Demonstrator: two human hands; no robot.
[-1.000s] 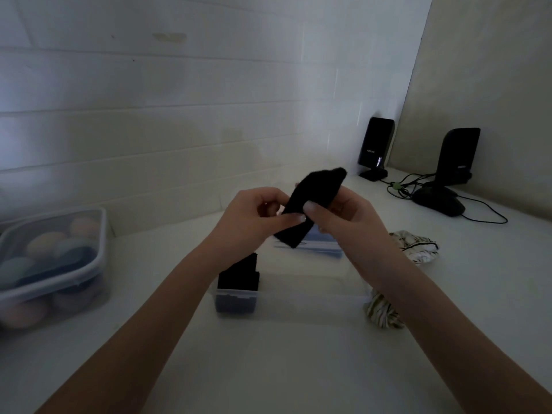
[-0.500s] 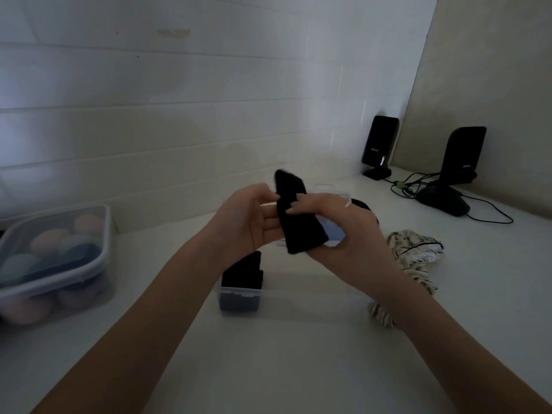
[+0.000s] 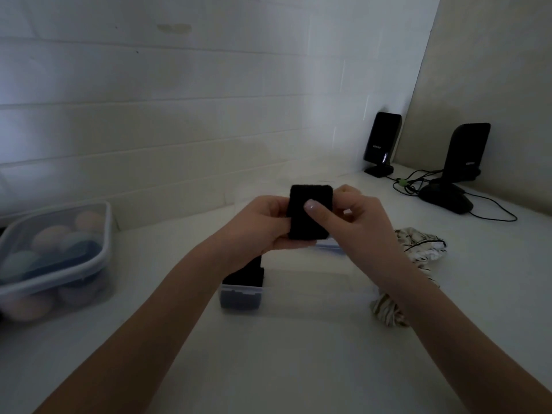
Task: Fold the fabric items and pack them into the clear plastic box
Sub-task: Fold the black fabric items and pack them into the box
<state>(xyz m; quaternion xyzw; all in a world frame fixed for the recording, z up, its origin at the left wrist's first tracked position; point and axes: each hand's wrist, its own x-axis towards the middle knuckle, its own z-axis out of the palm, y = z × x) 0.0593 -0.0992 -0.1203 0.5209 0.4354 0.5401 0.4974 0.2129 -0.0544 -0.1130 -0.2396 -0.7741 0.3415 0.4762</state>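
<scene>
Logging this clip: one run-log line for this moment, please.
step: folding | both hands: left hand and right hand hold black cloth above clear box | striped cloth: unpacked

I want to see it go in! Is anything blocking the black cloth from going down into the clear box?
Nothing visible does. Both hands, left hand and right hand, hold the folded black cloth above the open clear box. Another black fabric piece stands at its left end; the rest looks free.

The right hand (image 3: 363, 222) hides part of the striped fabric (image 3: 418, 246)
</scene>
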